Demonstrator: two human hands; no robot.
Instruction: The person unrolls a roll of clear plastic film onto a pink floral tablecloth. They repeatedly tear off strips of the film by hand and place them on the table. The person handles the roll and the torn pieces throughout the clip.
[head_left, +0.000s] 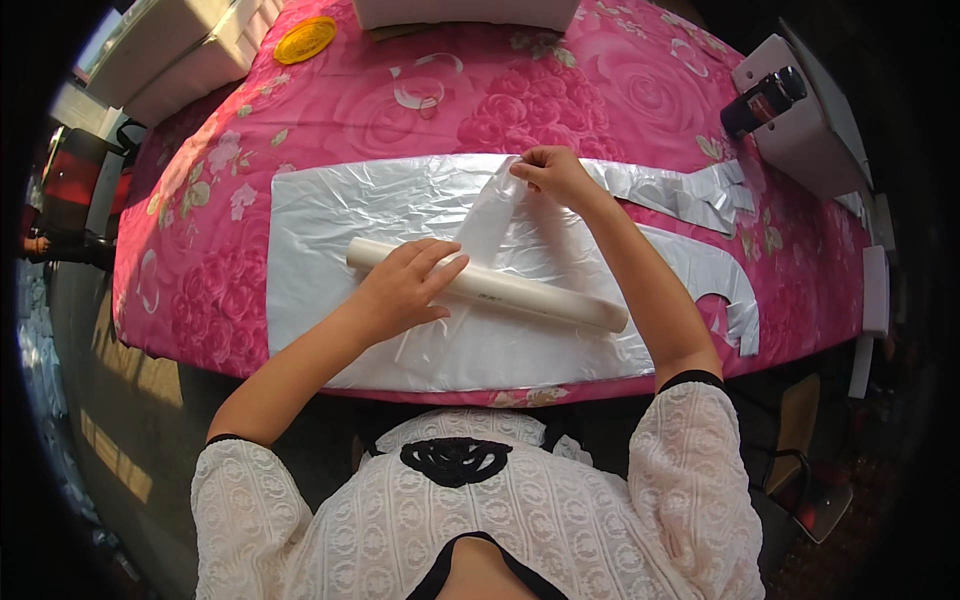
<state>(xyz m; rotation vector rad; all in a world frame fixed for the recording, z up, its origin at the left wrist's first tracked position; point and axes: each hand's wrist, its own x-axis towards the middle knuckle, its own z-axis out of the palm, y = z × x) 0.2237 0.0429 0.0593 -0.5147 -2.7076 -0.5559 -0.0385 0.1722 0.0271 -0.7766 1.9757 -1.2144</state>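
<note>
Our left hand (405, 285) presses flat on the cream roll (490, 285), pinning it to the silver sheet (330, 215). Our right hand (555, 172) pinches the clear film (487, 222) pulled up from that roll. Beyond, silver offcuts (690, 190) lie on the pink rose tablecloth (450, 100).
</note>
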